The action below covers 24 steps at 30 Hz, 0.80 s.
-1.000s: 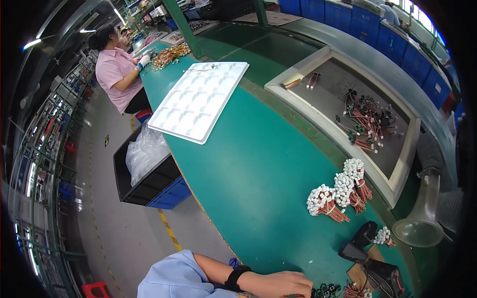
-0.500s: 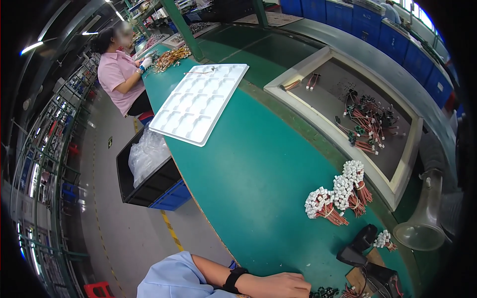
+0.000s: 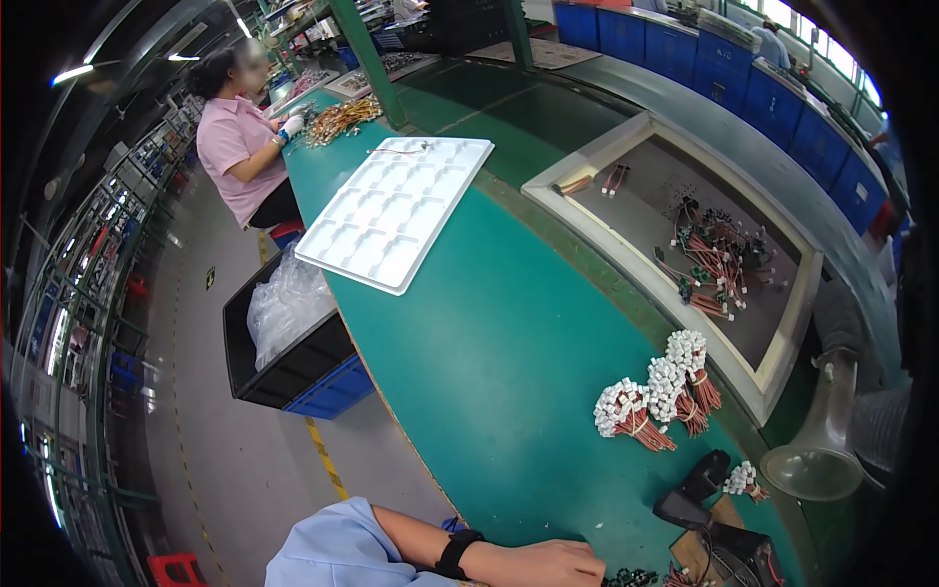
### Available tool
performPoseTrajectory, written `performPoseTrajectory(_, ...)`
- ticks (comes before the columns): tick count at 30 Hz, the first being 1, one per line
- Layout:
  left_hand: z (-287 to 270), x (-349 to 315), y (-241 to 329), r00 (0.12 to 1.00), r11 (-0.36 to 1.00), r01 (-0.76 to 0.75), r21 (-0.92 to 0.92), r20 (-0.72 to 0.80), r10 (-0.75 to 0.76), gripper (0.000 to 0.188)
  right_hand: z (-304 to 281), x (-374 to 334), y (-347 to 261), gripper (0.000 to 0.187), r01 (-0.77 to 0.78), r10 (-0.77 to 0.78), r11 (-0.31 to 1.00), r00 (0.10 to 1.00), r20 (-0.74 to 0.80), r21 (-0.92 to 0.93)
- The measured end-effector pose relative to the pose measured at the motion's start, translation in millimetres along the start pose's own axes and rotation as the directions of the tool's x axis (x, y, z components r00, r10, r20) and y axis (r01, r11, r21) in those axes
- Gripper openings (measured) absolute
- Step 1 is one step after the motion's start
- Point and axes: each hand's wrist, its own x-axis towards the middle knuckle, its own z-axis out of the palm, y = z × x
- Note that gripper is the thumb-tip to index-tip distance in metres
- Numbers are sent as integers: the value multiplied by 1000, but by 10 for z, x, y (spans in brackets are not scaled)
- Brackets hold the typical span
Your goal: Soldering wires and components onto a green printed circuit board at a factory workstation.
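Note:
My left hand [image 3: 556, 564] rests low over the green table [image 3: 479, 342], with a black band round its wrist and a light blue sleeve behind it. Its fingers curl downward, and the frame's lower edge cuts off their tips, so what they grip is hidden. Right beside the knuckles lie small dark green and black parts [image 3: 631, 577]. Red wires with white connectors [image 3: 685, 578] lie a little further right, partly cut off. Next to them a black device [image 3: 738, 550] with cables stands on a brown board. My right hand is out of view.
Rubber-banded bundles of red wires with white connectors [image 3: 626, 409] lie at right, near a clear suction funnel [image 3: 812, 472]. Behind them is a framed screen [image 3: 782, 391] holding loose wired parts. A white compartment tray [image 3: 391, 215] sits further off. A co-worker in pink [image 3: 235, 147] works far left.
The whole view has shifted slightly. My left hand stays almost in the same place by the dark parts, its fingers still curled.

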Motion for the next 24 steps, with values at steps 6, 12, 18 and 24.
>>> performPoseTrajectory(6,13,-13,-34,999,999,-33,22,15,33,9,-56,39,-74,12,-9,11,998,999,31,-66)
performPoseTrajectory(12,21,-13,-45,996,996,-86,6,26,86,10,-129,62,-189,11,-25,26,998,1000,15,-49)
performPoseTrajectory(18,34,-11,-37,996,995,-92,40,14,91,11,-49,-42,-80,8,2,-3,994,1000,-8,-106)
performPoseTrajectory(24,77,-82,-2,995,995,-84,47,-45,86,8,-59,3,-167,8,-23,19,998,998,-63,-54)
